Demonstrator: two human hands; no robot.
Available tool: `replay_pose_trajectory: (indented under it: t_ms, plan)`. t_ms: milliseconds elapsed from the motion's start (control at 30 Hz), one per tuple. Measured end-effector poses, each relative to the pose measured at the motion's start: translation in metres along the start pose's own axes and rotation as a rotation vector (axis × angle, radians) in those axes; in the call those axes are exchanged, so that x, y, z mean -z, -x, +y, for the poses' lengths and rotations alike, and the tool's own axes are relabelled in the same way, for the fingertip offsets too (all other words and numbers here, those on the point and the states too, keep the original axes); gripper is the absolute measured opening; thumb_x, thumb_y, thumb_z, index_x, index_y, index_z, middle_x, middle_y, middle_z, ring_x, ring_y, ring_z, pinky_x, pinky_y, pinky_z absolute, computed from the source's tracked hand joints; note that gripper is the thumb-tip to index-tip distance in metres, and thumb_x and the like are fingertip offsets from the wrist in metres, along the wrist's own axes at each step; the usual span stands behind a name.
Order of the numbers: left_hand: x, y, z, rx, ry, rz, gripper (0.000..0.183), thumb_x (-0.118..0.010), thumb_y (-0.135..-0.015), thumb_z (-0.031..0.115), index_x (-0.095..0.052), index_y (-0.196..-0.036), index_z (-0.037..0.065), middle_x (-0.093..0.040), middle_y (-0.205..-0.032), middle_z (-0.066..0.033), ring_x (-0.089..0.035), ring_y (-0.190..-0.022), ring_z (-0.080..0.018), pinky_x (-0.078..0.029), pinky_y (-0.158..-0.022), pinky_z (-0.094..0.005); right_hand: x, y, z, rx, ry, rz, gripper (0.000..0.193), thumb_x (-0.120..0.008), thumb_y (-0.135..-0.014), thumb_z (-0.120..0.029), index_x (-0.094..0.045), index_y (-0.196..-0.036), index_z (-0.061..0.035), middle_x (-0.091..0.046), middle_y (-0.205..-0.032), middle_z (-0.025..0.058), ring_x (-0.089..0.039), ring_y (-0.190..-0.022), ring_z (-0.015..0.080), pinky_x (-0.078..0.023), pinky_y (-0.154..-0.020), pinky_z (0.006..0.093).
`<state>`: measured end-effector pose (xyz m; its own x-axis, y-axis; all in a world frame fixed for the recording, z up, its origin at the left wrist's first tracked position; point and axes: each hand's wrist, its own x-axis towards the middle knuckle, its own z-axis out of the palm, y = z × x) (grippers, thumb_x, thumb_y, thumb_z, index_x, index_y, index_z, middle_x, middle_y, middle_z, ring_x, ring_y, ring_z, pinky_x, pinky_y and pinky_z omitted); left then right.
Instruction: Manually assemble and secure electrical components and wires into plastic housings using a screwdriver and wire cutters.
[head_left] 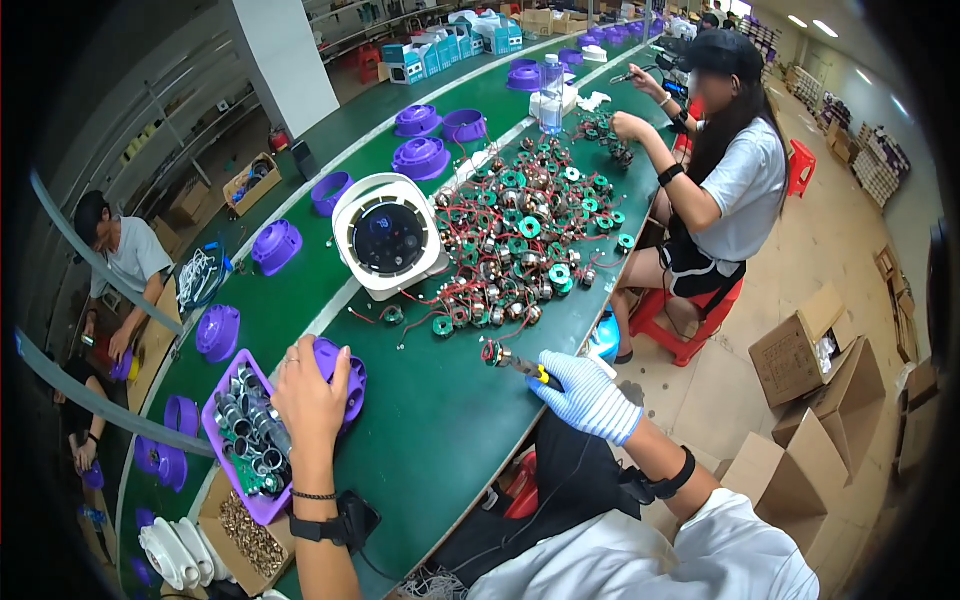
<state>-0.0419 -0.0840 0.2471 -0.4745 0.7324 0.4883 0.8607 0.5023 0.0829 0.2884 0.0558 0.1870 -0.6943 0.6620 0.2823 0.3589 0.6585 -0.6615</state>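
— Looking at the bare left hand (312,398) first: what is it on?

— It rests palm down on a purple round plastic housing (340,378) that sits on the long green workbench (440,420), near the bench's near end and toward its left edge. The fingers are spread over the top of the housing, covering it rather than clamped round it; whether they truly grip it I cannot tell.

— And the other hand?

— The right hand in a white and blue knitted glove (588,395) is closed around a yellow-handled screwdriver (525,366). It hovers over the bench's right edge, with the tool pointing left toward a small motor with a green ring (492,352). The tip looks to be touching that motor.

— What lies beside the housing?

— Just left of it is a purple rectangular plastic tray (225,395) holding metal cylinders and green circuit boards. At the near left corner a cardboard box of small brass-coloured screws (245,540) sits beside some white plastic parts (170,555).

— Further up the bench?

— A white rounded-square casing with a dark circular face (388,235) stands mid-bench, and to its right a heap of small motors with green rings and red wires (520,235) spreads toward the right edge. More purple housings line the left edge.

— Anyone else?

— A person in a white shirt and black cap (735,170) sits on a red stool at the right edge, hands among the motors.
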Motion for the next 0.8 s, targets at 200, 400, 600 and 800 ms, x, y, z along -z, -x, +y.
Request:
replay_pose_trajectory:
  t_ms: [200,400,600,800]
  plan:
    - [-0.003,0.0,-0.004,-0.008,-0.006,0.025,0.046,-0.071,-0.094,0.043,-0.063,-0.119,0.005,-0.067,-0.103,-0.0166,-0.068,-0.095,-0.0379,-0.055,-0.076,-0.0501,0.032,-0.076,-0.011,-0.023,0.414,0.086,0.023,-0.071,-0.093,-0.025,-0.058,-0.097,-0.0065,-0.064,-0.083,0.0186,-0.066,-0.08,0.0417,-0.052,-0.069,0.0524]
    - [-0.008,-0.001,-0.002,-0.023,-0.014,0.045,0.047,-0.072,-0.093,0.044,-0.063,-0.118,0.005,-0.067,-0.102,-0.0156,-0.068,-0.092,-0.0368,-0.056,-0.074,-0.0491,0.024,-0.16,-0.017,-0.169,0.861,-0.209,0.016,-0.066,-0.093,-0.02,-0.07,-0.104,-0.0092,-0.075,-0.088,0.0134,-0.075,-0.083,0.0327,-0.057,-0.072,0.0477]
    - [-0.008,0.0,-0.005,-0.011,-0.001,0.074,0.046,-0.071,-0.094,0.044,-0.064,-0.117,0.006,-0.068,-0.101,-0.0159,-0.068,-0.092,-0.0373,-0.056,-0.074,-0.0498,0.003,-0.201,-0.035,-0.185,1.226,-0.457,0.029,-0.067,-0.094,-0.024,-0.075,-0.119,-0.0113,-0.076,-0.106,0.0082,-0.072,-0.102,0.029,-0.052,-0.085,0.0549]
    - [-0.007,-0.001,-0.007,-0.047,-0.02,0.115,0.049,-0.073,-0.091,0.045,-0.064,-0.116,0.005,-0.067,-0.099,-0.0156,-0.068,-0.088,-0.0362,-0.056,-0.07,-0.0482,0.019,-0.203,-0.049,-0.052,1.516,-0.352,0.048,-0.072,-0.09,-0.04,-0.073,-0.128,-0.011,-0.067,-0.128,0.0122,-0.061,-0.122,0.0318,-0.042,-0.104,0.0611]
